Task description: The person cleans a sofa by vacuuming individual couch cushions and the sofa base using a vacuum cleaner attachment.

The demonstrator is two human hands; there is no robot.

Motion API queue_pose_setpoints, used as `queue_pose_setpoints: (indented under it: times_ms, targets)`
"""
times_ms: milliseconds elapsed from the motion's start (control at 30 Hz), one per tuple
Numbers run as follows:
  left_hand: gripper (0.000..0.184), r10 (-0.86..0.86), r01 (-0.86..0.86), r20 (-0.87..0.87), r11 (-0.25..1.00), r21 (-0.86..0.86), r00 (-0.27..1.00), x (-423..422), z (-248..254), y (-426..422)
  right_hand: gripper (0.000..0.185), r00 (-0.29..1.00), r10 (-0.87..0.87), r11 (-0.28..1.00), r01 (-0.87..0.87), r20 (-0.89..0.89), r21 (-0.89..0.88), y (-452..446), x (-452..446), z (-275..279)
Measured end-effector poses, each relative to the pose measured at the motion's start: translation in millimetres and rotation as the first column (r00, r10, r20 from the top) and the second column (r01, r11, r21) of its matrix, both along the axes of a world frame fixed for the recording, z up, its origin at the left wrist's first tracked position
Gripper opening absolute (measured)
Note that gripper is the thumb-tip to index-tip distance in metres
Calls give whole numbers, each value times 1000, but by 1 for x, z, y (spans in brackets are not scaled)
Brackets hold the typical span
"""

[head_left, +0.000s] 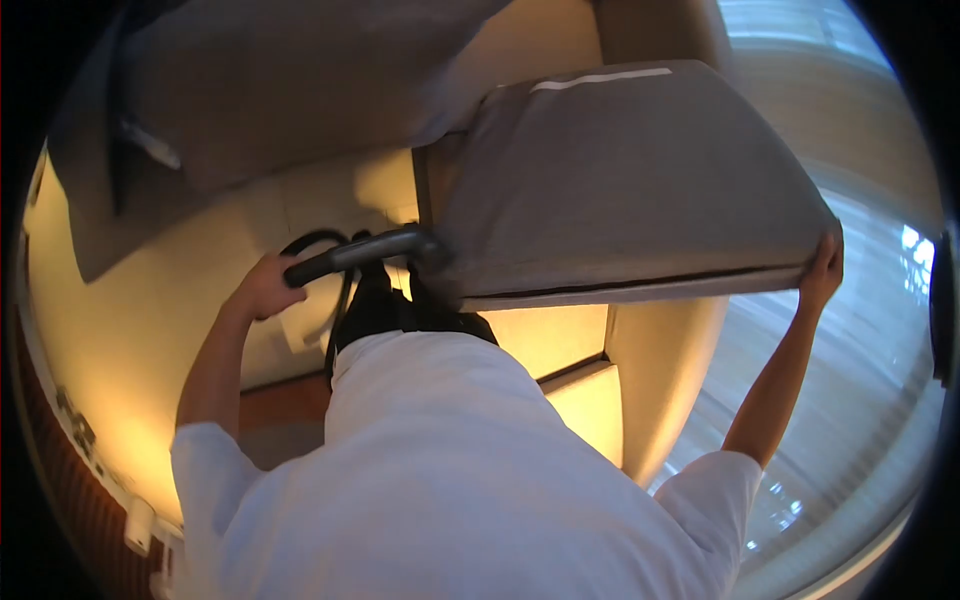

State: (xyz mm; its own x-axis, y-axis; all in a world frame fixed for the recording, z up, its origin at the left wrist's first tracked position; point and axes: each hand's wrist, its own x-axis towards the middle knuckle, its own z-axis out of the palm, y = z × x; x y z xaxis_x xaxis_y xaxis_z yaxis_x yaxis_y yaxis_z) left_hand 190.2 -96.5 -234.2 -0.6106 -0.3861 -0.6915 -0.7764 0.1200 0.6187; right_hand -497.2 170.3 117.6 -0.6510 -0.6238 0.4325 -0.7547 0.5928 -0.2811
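My left hand (268,287) is closed around the dark curved handle of a vacuum cleaner hose (355,256). The handle's far end reaches the near left corner of a grey seat cushion (640,180), where it blurs; I cannot tell whether they touch. My right hand (825,265) grips that cushion at its near right corner, fingers wrapped round the edge. The cushion is tilted, with a dark zip-like seam along its near side and a white strip on its far edge. Part of the black hose hangs down beside my legs.
Another large grey cushion or cover (290,100) lies at the upper left. A beige sofa arm (665,370) runs below the held cushion on the right. Beyond it stands a window with pale blinds (800,390). Light floor (130,290) stretches to the left.
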Motion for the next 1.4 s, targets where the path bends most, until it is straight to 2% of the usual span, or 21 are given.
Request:
queue_pose_setpoints:
  times_ms: [33,133,233,300,333,367,400,467,500,600,767,867,967,1033,1100,1133,1167,1233,1267,1333,1400]
  targets:
    - [38,68,-68,113,998,-6,991,9,9,2,54,996,-80,996,82,-46,30,-8,14,2]
    - [34,133,-137,-47,985,-104,990,38,3,28,61,982,-171,985,173,-78,12,-18,42,14]
    - [28,414,-415,-113,910,21,903,35,11,54,70,956,-259,964,266,-140,31,-48,90,28]
    - [23,484,-491,-99,869,-63,869,21,30,63,68,983,-167,986,164,-78,-39,-65,116,39]
    - [23,469,-480,-118,873,-87,875,19,33,68,73,1000,4,978,2,29,-207,-63,121,42]
    - [21,503,-521,-138,839,-159,853,20,30,75,76,943,309,871,-229,122,-435,-51,114,36]
    - [20,533,-555,-155,802,-222,832,14,25,76,79,794,593,660,-388,130,-643,-46,96,21]
    - [20,550,-571,-153,778,-262,821,11,17,88,83,687,668,591,-723,-286,-356,-31,54,-41]
    - [20,606,-631,-179,736,-245,775,6,19,94,92,774,605,628,-608,-187,-485,-28,27,-106]
    - [22,683,-718,-220,653,-243,696,-11,19,122,99,654,610,531,-757,-447,-381,-84,68,-114]
    - [22,697,-754,-291,583,-303,655,-39,56,125,76,491,795,431,-870,-356,-239,-194,92,-92]
    - [21,729,-808,-349,526,-265,589,-29,69,124,66,511,811,470,-859,-285,-202,-234,113,-72]
    - [21,779,-903,-458,373,-211,429,-21,90,141,63,550,810,545,-834,-203,-86,-226,118,-41]
    - [20,783,-961,-558,226,-157,275,-12,102,153,67,706,708,705,-708,-19,-47,-183,117,3]
    - [20,764,-974,-605,200,-111,225,-4,114,155,46,724,679,700,-688,-123,-192,-148,115,39]
    - [20,727,-980,-662,187,-67,184,0,123,152,56,593,796,507,-762,-120,-403,-136,104,50]
    - [20,709,-983,-689,178,-34,152,0,136,148,57,801,598,772,-570,18,-279,-104,113,83]
    - [21,669,-982,-728,184,-28,147,8,145,125,62,899,389,792,-438,-201,-425,-65,125,116]
    - [21,636,-981,-757,193,-33,151,9,150,114,69,956,240,819,-292,-167,-495,-49,138,133]
    - [21,632,-982,-767,186,10,112,-7,169,99,70,945,111,787,-274,-309,-553,-17,143,155]
    - [22,585,-982,-794,173,-77,165,-19,174,82,70,942,-120,880,-46,-314,-473,20,165,165]
